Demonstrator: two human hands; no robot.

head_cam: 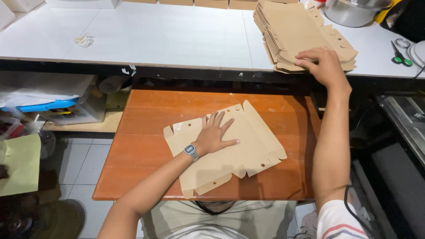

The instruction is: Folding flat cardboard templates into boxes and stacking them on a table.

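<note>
The left hand [214, 135] lies spread and flat on an unfolded cardboard box blank [226, 148] mid-way across the wooden surface [141, 146], bare wood all around it. The right hand [322, 66] rests with fingers curled on the stack of blanks [292, 31] at the white surface's [168, 35] near edge.

Flat carton [230, 146] on table [141, 150], stack [301, 35] behind

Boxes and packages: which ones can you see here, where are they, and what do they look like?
Flat box blank: brown cardboard, unfolded, with flaps and small round holes, on the orange wooden table under the left hand.
Stack of flat box blanks: same brown cardboard, on the white counter, right hand on its near edge.
White boxes: plain, at the counter's far left corner.
</note>
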